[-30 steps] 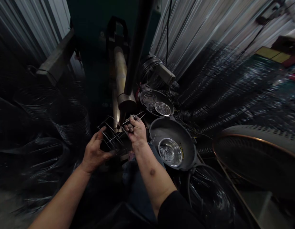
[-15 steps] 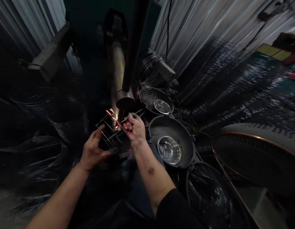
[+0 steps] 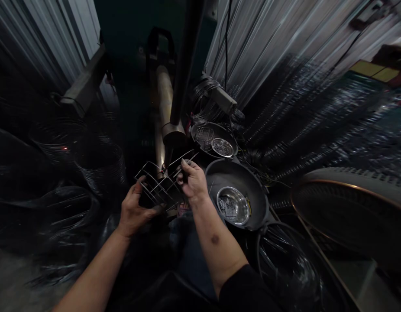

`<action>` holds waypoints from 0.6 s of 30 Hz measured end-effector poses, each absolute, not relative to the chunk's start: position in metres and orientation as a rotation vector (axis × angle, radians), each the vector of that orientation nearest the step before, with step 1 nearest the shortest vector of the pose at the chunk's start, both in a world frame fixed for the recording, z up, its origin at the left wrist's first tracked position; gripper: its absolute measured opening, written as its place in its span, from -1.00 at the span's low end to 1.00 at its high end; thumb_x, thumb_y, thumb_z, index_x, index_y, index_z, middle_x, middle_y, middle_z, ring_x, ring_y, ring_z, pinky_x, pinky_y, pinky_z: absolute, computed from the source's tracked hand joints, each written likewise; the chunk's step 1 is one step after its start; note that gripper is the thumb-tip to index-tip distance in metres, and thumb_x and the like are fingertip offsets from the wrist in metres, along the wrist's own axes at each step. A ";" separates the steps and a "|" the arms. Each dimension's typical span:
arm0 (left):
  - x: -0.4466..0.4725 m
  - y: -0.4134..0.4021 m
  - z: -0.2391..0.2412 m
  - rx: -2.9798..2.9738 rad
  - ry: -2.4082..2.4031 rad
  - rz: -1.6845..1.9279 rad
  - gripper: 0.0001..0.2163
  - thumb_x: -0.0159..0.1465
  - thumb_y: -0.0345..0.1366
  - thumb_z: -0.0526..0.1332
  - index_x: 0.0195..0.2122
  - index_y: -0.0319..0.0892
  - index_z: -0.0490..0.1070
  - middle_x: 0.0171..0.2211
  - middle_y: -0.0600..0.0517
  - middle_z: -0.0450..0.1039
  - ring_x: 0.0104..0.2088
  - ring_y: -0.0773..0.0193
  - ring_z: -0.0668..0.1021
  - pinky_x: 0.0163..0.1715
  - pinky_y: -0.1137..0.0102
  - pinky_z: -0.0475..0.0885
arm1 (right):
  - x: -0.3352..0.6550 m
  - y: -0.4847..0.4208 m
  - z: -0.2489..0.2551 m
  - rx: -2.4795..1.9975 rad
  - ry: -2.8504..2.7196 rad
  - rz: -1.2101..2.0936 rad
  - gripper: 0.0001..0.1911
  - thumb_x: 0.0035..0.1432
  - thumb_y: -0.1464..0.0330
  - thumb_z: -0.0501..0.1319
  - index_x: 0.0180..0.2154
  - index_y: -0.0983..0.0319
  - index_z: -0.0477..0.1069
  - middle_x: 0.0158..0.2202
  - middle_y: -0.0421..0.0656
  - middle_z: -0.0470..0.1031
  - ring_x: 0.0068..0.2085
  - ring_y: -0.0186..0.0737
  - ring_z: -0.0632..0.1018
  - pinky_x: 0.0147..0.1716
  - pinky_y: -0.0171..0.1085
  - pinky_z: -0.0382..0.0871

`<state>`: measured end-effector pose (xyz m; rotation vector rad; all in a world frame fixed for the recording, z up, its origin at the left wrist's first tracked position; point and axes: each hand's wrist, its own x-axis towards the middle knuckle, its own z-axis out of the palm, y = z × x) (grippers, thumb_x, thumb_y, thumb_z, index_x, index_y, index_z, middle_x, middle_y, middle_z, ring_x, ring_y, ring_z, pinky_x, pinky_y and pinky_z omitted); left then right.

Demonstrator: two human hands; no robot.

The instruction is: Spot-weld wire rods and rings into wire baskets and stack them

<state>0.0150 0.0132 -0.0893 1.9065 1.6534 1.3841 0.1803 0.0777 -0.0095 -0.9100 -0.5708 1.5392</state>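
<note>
wire frame point(image 3: 158, 185) sits between the 2 hands, with its inner wires at the lower end of a pale metal cylinder point(image 3: 160, 151) and just below the tip of a dark rod point(image 3: 168, 157); it is too dark to tell which wires touch metal there. it is held by its sides, probably so that its middle can rest steady at that spot with the fingers off to either side. the left hand point(image 3: 134, 209) is spread, thumb and finger well apart, bracing the frame's left end, a fingertip against the outer wire and the thumb near the lower edge. the right hand point(image 3: 193, 181) is curled in, pinching slim wires point(image 3: 189, 154) between thumb and fingers on the opposite side; i cannot tell whether these are joined to the frame. beside the right forearm, a dark pan point(image 3: 252, 186) holds a shiny bowl point(image 3: 234, 194) of small metal pieces point(image 3: 228, 208), perhaps placed there for easy reach. beyond it, a 2nd pan point(image 3: 221, 132) carries more wirework point(image 3: 203, 136).
</note>
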 end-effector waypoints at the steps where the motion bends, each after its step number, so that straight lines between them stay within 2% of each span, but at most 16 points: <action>1: 0.016 0.013 -0.089 1.874 1.668 1.380 -0.23 -0.07 -0.03 0.40 0.14 -0.22 0.23 0.05 -0.17 0.36 0.01 0.03 0.48 0.05 0.16 0.40 | 0.177 0.077 -0.009 -0.896 -0.559 1.522 -0.71 -0.12 0.32 0.38 -0.48 0.24 0.26 -0.67 -0.34 0.38 -0.72 -0.49 0.32 -0.78 -0.49 0.05; 9: 0.013 0.019 -0.094 1.714 1.659 1.374 -0.15 -0.11 -0.04 0.43 0.19 -0.21 0.19 0.05 -0.15 0.35 -0.01 0.05 0.49 0.03 0.18 0.41 | 0.165 0.080 -0.008 -0.925 -0.559 1.534 -0.68 -0.17 0.33 0.40 -0.48 0.23 0.24 -0.69 -0.33 0.39 -0.74 -0.49 0.30 -0.79 -0.51 0.01; 18: 0.015 0.028 -0.093 1.531 1.601 1.392 -0.16 -0.14 -0.09 0.44 0.18 -0.15 0.20 0.07 -0.12 0.34 -0.02 0.06 0.50 0.02 0.16 0.42 | 0.160 0.094 -0.002 -0.905 -0.565 1.514 -0.72 -0.16 0.37 0.38 -0.50 0.24 0.26 -0.69 -0.33 0.39 -0.74 -0.51 0.28 -0.79 -0.51 0.02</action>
